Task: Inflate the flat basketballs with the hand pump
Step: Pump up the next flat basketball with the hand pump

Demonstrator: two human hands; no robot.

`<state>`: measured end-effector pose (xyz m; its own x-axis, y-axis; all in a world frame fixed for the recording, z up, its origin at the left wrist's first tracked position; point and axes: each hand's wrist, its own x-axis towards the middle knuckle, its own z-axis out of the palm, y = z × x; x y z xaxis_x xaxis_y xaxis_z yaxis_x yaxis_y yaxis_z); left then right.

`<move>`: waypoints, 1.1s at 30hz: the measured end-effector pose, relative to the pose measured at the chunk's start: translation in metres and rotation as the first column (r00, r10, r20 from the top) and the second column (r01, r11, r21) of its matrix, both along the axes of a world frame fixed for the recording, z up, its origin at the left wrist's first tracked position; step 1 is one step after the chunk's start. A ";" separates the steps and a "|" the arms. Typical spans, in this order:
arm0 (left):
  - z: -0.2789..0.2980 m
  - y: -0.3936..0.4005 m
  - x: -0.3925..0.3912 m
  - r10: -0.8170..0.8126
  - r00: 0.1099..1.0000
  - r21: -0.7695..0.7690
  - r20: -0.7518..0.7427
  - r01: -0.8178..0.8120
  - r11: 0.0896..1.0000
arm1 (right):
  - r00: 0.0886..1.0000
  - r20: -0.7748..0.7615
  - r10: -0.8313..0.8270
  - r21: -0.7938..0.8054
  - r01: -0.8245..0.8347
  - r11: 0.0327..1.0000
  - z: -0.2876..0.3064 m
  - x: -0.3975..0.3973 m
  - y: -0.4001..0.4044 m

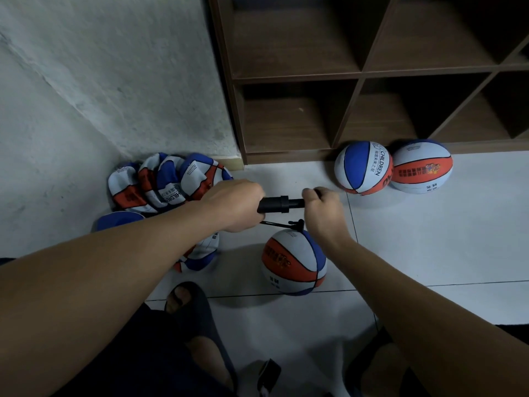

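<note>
The black hand pump (279,204) is held level above the white tiled floor (429,239), its barrel running left to right between the two hands. The left hand (233,203) has its fingers curled round the barrel's left end, knuckles up, forearm reaching in from the lower left. The right hand (322,206) is clamped round the handle end, fingers closed into a fist, wrist bent and forearm coming in from the lower right. A thin black hose (282,224) runs from under the left hand to the top of a round red, white and blue basketball (293,262) resting on the floor just below the pump. To the left, against the grey wall (100,81), lies a heap of flat basketballs (169,181). Two inflated balls (392,167) sit touching at the foot of the brown wooden shelf unit (357,73). A sandalled foot (189,308) shows at the bottom.
</note>
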<state>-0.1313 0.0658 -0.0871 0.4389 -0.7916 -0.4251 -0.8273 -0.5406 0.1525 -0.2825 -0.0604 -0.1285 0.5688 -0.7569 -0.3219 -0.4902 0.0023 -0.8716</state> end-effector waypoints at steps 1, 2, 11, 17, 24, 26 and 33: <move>0.000 -0.001 -0.003 -0.002 1.000 0.002 -0.002 0.002 1.000 | 1.000 -0.004 0.018 0.003 -0.018 1.000 0.000 0.002 0.004; 0.000 -0.001 -0.005 -0.001 1.000 0.002 -0.006 0.001 1.000 | 0.999 -0.006 0.036 0.005 -0.036 0.999 0.000 0.003 0.007; 0.001 -0.005 -0.007 -0.010 1.000 -0.017 0.012 0.010 1.000 | 0.997 0.024 0.068 0.013 -0.068 0.998 0.004 0.007 0.011; 0.000 0.000 0.004 0.002 1.000 -0.066 0.006 -0.002 0.998 | 1.000 0.017 -0.023 0.080 0.021 0.997 0.009 0.000 -0.015; -0.003 0.008 0.018 0.041 0.999 -0.052 -0.004 -0.041 0.998 | 0.938 0.045 -0.344 0.169 0.332 0.928 0.012 -0.011 -0.055; -0.002 0.006 0.016 0.030 1.000 -0.068 0.002 -0.029 0.997 | 0.942 0.050 -0.333 0.128 0.324 0.937 0.012 -0.007 -0.044; 0.004 -0.003 0.006 -0.013 0.999 -0.057 0.030 0.015 0.998 | 0.985 0.054 -0.163 0.038 0.161 0.986 0.009 0.006 0.001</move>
<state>-0.1256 0.0629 -0.0832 0.4396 -0.8203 -0.3659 -0.8394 -0.5202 0.1578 -0.2770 -0.0594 -0.1194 0.4576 -0.8299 -0.3192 -0.4307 0.1071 -0.8961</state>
